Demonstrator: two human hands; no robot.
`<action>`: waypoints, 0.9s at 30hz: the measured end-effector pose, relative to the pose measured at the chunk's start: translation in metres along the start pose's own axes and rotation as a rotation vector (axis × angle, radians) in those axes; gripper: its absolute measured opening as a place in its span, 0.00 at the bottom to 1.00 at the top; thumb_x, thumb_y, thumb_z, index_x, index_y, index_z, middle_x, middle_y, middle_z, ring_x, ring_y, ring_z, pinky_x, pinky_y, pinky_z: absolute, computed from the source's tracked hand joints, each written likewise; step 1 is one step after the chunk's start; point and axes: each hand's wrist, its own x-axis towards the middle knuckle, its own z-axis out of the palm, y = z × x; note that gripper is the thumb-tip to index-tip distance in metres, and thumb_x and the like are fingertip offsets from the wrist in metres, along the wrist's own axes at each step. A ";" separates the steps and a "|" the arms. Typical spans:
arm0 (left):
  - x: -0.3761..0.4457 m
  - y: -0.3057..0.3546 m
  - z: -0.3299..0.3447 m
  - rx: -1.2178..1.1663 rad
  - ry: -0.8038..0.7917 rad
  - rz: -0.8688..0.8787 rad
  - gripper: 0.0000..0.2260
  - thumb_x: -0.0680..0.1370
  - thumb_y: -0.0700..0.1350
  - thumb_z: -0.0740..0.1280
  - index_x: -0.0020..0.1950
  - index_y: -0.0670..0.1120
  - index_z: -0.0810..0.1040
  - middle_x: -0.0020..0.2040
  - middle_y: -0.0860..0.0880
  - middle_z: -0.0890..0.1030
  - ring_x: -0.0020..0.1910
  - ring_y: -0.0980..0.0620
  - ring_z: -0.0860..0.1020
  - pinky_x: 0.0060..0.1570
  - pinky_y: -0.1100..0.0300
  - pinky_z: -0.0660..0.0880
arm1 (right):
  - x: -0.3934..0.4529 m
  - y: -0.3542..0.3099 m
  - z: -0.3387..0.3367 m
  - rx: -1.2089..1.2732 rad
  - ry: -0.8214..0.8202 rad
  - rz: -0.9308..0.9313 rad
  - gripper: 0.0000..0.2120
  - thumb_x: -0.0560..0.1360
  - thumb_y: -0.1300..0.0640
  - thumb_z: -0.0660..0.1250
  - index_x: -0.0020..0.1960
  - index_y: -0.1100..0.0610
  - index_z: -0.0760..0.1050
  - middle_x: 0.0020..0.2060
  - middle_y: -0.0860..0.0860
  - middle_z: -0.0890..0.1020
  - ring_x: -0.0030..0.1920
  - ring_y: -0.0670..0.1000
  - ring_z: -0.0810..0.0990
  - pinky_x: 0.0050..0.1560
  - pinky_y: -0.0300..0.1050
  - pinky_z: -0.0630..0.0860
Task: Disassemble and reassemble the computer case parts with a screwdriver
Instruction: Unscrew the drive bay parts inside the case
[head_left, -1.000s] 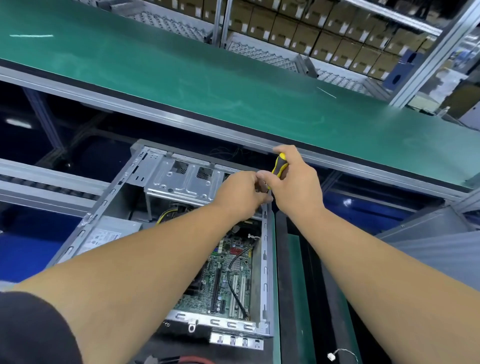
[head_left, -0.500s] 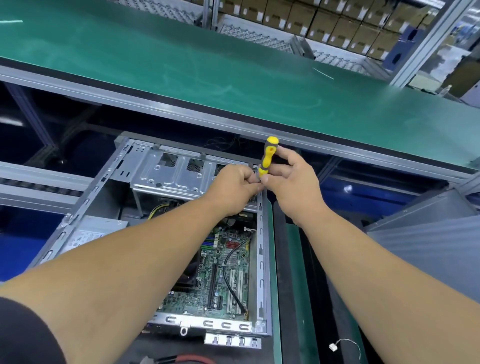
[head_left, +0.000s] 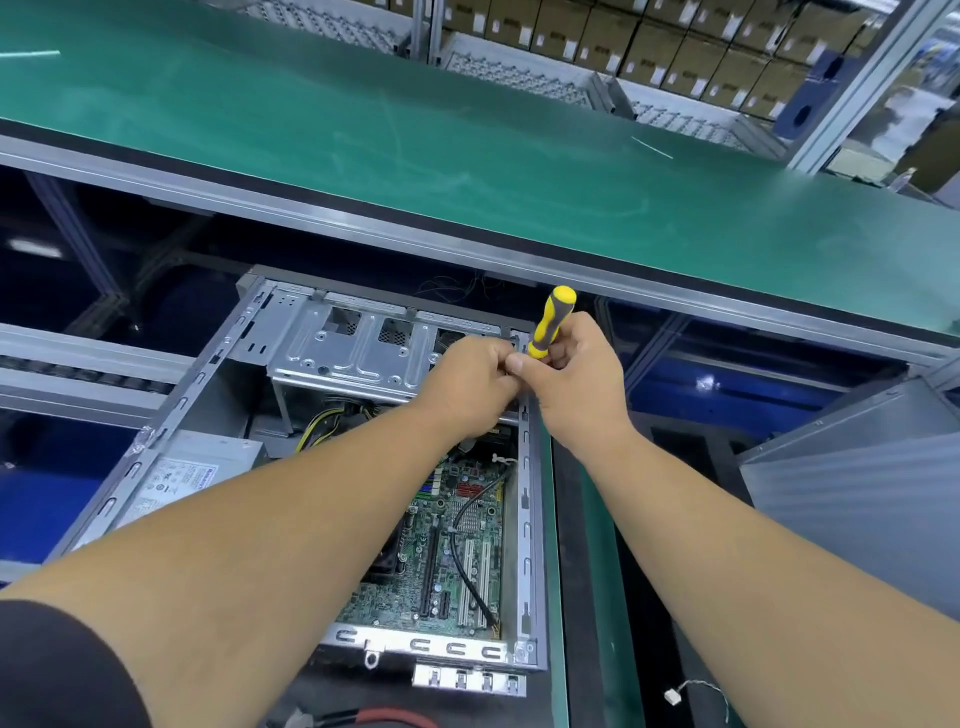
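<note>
The computer case (head_left: 171, 415) lies open on its side beneath both forearms, with no side panel over it, so the motherboard (head_left: 457, 551) below the hands and the power supply (head_left: 176, 478) off to the left of the left forearm are exposed. That suggests the opening part of the disassembly is already done. The drive cage (head_left: 358, 353) just left of the left hand is seated in the frame, and the boards and cables inside look in place, so most of the inner parts appear untouched. Whether the screw now being worked is going out or in cannot be told from this view, and nothing shows how much reassembly remains; by the look of it, the job is in its middle stretch at best.

The right hand (head_left: 576, 379) has its fingers curled round the lower part of the yellow and grey screwdriver (head_left: 553, 322), whose handle stands nearly upright above the knuckles, tilted slightly away. The shaft and tip are hidden behind the two hands. The left hand (head_left: 467, 384) sits right against the right one at the far right corner of the case, over the frame rail (head_left: 525, 493); its fingers are bent inward, seemingly pinching or steadying something at the tip, but what it holds is covered, so that cannot be said.
</note>
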 end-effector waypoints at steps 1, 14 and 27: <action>0.000 -0.001 -0.001 -0.008 -0.016 0.006 0.05 0.76 0.42 0.67 0.41 0.49 0.81 0.31 0.45 0.80 0.27 0.51 0.70 0.29 0.55 0.71 | 0.001 0.001 -0.001 0.004 -0.035 0.010 0.15 0.73 0.57 0.78 0.51 0.45 0.75 0.42 0.50 0.84 0.42 0.49 0.82 0.47 0.51 0.83; -0.020 0.021 -0.023 -0.268 0.275 -0.004 0.06 0.74 0.51 0.65 0.50 0.54 0.78 0.34 0.54 0.74 0.31 0.55 0.71 0.32 0.56 0.71 | 0.001 0.014 0.012 -0.147 0.094 0.065 0.19 0.71 0.47 0.79 0.30 0.51 0.73 0.29 0.45 0.78 0.29 0.42 0.73 0.31 0.41 0.68; -0.004 0.079 -0.045 0.034 0.098 0.200 0.05 0.80 0.50 0.70 0.49 0.50 0.80 0.29 0.56 0.73 0.30 0.58 0.72 0.35 0.57 0.73 | -0.001 0.009 0.002 -0.154 -0.116 -0.041 0.10 0.77 0.57 0.70 0.42 0.44 0.75 0.37 0.41 0.84 0.36 0.40 0.79 0.32 0.29 0.69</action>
